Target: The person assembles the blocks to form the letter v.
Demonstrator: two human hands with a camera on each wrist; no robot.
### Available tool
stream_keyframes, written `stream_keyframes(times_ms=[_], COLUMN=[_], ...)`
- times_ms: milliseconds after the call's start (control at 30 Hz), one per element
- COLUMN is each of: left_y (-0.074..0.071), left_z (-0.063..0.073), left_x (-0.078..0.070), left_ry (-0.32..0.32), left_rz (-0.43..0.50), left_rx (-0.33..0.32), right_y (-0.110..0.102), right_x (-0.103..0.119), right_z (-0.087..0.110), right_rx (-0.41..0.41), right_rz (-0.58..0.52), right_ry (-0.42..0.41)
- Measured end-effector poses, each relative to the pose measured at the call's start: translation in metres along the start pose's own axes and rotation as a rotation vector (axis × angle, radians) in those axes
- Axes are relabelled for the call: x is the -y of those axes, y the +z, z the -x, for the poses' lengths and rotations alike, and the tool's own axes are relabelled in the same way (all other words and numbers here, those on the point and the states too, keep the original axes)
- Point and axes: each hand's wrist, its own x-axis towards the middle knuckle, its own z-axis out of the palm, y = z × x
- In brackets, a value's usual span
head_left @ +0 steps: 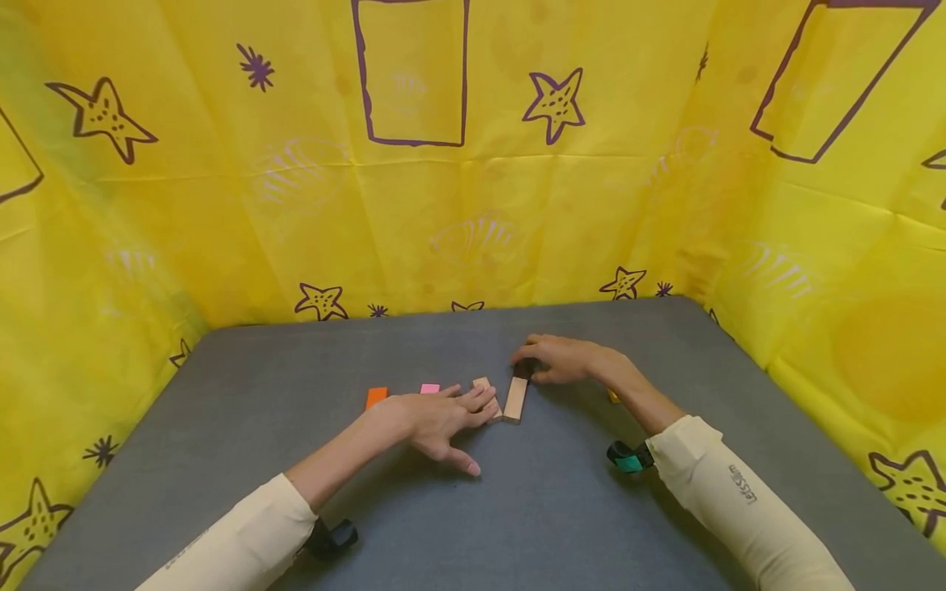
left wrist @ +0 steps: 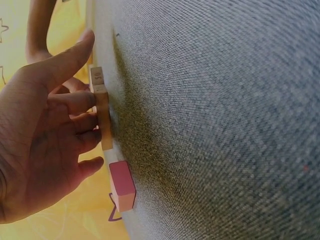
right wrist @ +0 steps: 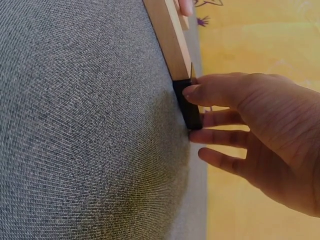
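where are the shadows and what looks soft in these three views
Head view: faint shadow by the right sleeve; left wrist: dark shadow on the grey surface beside the wooden blocks; right wrist: broad yellowish shadow near the black block, yellow curtain slightly soft.

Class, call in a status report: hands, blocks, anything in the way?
Right hand pinching black block, at end of one wooden block. Left hand at other wooden block, fingers uncurled. No obstruction visible.

This looks like a screened-off booth, though whether in a home, lab or elsewhere cannot be told: creased yellow fabric (head_left: 406, 205) printed with starfish (head_left: 554, 107) and fish outlines (head_left: 476, 236) encloses three sides of a grey, woven-surfaced table (head_left: 517, 525).
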Motion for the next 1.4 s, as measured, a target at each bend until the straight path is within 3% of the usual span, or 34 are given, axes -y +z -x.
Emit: stream_keyframes(times_ms=[1400], left_y=[-0.0008], left_z=[-0.0002], left_x=[-0.0024], left_ry=[-0.025], left_rz=[-0.02], left_rx=[0.0], right_y=[-0.0009], right_x=[-0.0041], right_z=[0.0018], right_rx=[0.014], right_rz=[-0.005], right_ry=[-0.042])
